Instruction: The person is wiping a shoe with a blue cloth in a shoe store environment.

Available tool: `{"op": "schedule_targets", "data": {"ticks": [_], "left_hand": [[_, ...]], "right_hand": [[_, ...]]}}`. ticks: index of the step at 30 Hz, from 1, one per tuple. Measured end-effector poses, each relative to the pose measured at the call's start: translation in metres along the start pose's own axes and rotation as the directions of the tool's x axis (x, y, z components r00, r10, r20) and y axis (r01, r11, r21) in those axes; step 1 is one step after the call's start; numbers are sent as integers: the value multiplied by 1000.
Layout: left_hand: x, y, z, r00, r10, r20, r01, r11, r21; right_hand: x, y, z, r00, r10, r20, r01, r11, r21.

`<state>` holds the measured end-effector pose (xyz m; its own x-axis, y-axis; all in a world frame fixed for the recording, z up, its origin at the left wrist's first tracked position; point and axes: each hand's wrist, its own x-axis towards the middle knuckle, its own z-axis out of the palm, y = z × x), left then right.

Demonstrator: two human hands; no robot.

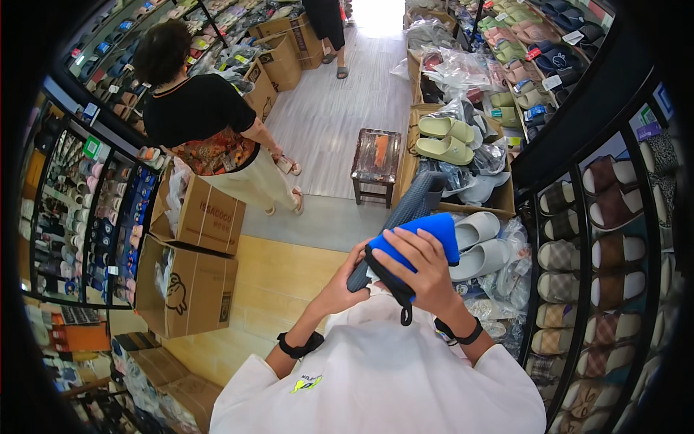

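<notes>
A dark grey-blue slipper (410, 202) with a textured surface is held up in front of my chest, its far end pointing away toward the boxes. My left hand (352, 276) grips its near end. A folded blue cloth (442, 230) with black edging and a small black loop is in my right hand (420, 266), fingers spread across its top. The cloth overlaps the slipper's middle; whether it presses on it is hidden. Just beyond, light grey slides (477, 249) lie on plastic-wrapped pairs at the right.
Pale green slides (444, 141) lie on an open carton of wrapped footwear. A worn wooden stool (376, 160) stands ahead. Cartons (200, 217) and a person (200, 119) are at the left; another person (328, 27) stands farther off. Slipper racks (585, 260) line the right.
</notes>
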<state>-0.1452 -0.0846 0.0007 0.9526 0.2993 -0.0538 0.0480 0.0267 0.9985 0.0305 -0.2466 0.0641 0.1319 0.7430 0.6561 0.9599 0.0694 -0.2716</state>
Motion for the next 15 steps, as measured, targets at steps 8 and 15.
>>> {"op": "schedule_targets", "data": {"ticks": [8,15], "left_hand": [[5,-9,-11,1000,-28,14,28,997,-67],[20,6,-5,989,143,45,-148,981,122]], "right_hand": [[3,4,-3,989,-109,102,99,990,97],[-3,-2,4,994,-79,76,81,997,-19]]}}
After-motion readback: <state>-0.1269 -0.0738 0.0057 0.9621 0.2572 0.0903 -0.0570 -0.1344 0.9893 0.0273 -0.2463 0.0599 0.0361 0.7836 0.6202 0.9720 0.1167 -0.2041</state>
